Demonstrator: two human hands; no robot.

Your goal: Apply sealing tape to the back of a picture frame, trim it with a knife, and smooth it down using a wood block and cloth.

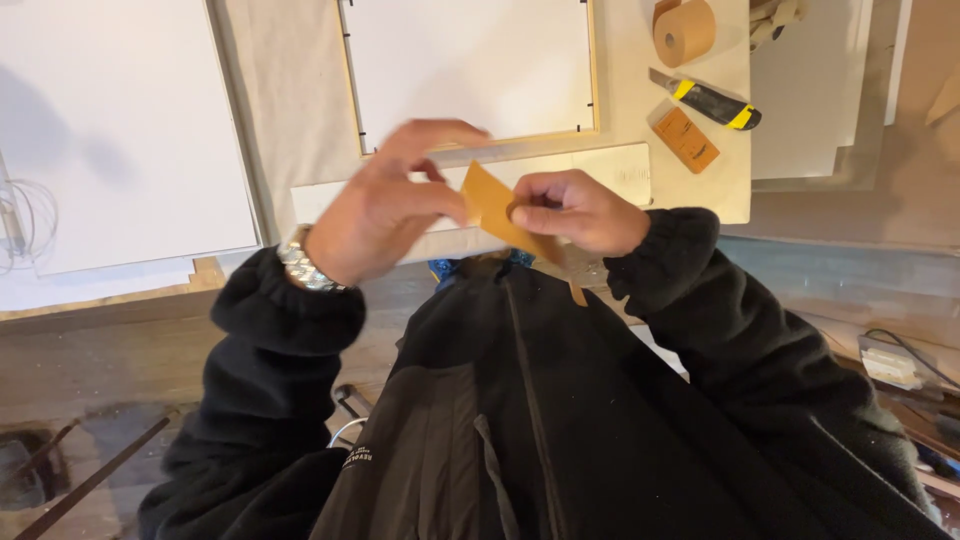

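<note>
- Workshop desk [700,190], pale top covered in boards; dark floor at 6 o'clock.
- Left hand [385,205]: fingers pinched on the left edge of the brown paper strip [495,212]; metal watch [305,265] at the wrist.
- Right hand [580,212]: clenched on the same strip from its 3 o'clock side, thumb pressing the face.
- Brown paper strip: held in the air between both hands, above the desk's near edge, tail hanging toward 5 o'clock.
- Wooden frame [470,135], white panel inside: at 12 o'clock from the hands.
- Tape roll [685,32], utility knife [712,100], small brown packet [686,140]: grouped at 1 o'clock.
- Risk, judged: strip may crease or tear if the hands pull unevenly; the dangling tail could catch the black jacket [520,420].
</note>
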